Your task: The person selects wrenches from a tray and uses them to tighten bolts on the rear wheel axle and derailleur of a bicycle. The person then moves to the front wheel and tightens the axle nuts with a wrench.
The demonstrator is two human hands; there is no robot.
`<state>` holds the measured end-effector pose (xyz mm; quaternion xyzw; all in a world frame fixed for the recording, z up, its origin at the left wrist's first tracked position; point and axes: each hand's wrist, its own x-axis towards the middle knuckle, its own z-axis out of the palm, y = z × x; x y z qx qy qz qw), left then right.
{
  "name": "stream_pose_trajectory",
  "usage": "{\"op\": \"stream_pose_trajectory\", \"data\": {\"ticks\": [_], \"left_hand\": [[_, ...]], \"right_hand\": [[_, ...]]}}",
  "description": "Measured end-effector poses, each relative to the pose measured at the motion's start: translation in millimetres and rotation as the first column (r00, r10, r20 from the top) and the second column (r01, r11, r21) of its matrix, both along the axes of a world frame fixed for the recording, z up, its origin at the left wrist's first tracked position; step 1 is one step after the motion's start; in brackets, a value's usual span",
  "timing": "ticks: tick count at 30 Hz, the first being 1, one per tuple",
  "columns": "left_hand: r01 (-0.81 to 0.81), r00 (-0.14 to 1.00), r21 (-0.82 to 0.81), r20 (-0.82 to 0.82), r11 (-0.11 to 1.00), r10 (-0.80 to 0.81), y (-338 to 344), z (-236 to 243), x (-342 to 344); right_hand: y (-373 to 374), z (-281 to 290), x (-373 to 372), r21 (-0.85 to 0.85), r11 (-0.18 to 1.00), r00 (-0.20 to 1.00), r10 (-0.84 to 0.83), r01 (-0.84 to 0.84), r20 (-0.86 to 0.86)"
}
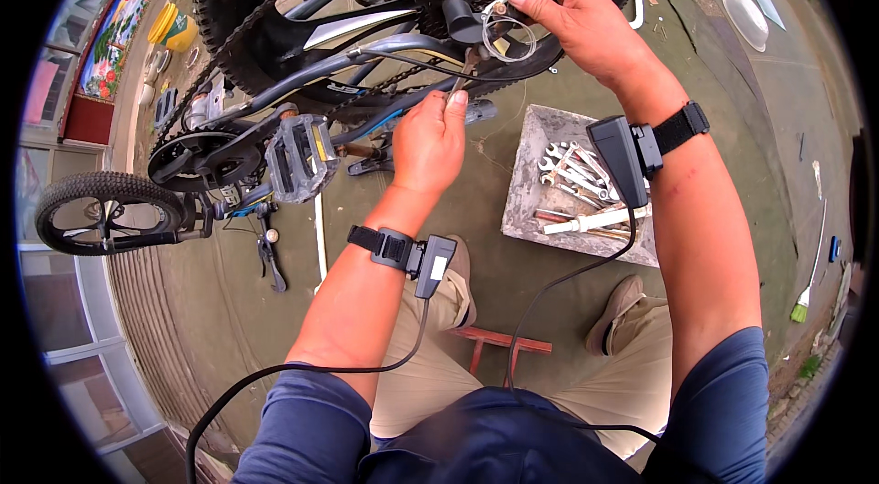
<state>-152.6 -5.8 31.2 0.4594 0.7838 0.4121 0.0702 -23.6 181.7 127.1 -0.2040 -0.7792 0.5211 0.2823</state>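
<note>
A bicycle stands upside down in front of me, its large knobby wheel (240, 54) at the top of the view. My left hand (428, 143) is closed round a slim metal tool (464, 76), apparently a wrench, whose far end meets the parts near the wheel hub. My right hand (586, 31) has its thumb and fingers pinched together beside a looped thin cable (513, 37) and a black cylindrical part (462, 20). What those fingertips hold is hidden; a blurred round patch covers the spot just above them. Nearer the left hand is a clear plastic pedal (302, 159).
A grey metal tray (520, 200) with several wrenches (577, 168) sits on the green ground sheet right of centre. A low red stool (504, 340) stands between my feet. A yellow bucket (174, 29) is at the far left, a green-bristled brush (802, 308) at the far right.
</note>
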Motion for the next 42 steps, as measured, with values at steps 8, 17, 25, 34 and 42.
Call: {"op": "stream_pose_trajectory", "data": {"ticks": [8,17,25,34,42], "left_hand": [[-0.098,0.928,0.247,0.372,0.964,-0.001,35,-56,36],[-0.061,0.67,0.311,0.717,0.948,-0.192,94,-42,89],[-0.016,0.01,0.547,0.837,0.837,-0.547,117,13,95],[0.196,0.079,0.297,0.945,0.934,-0.317,76,-11,94],[0.532,0.447,-0.136,0.883,0.835,-0.141,-18,-2,76]], "right_hand": [[2,8,-1,-0.005,1.0,0.995,-0.002,0.002,0.096],[-2,11,-1,-0.084,0.996,0.993,-0.007,0.017,0.115],[3,7,1,-0.064,0.998,0.996,0.008,-0.002,0.088],[3,8,3,-0.057,0.997,0.994,0.055,-0.05,0.097],[4,1,12,-0.179,0.984,0.995,0.032,-0.014,0.095]]}}
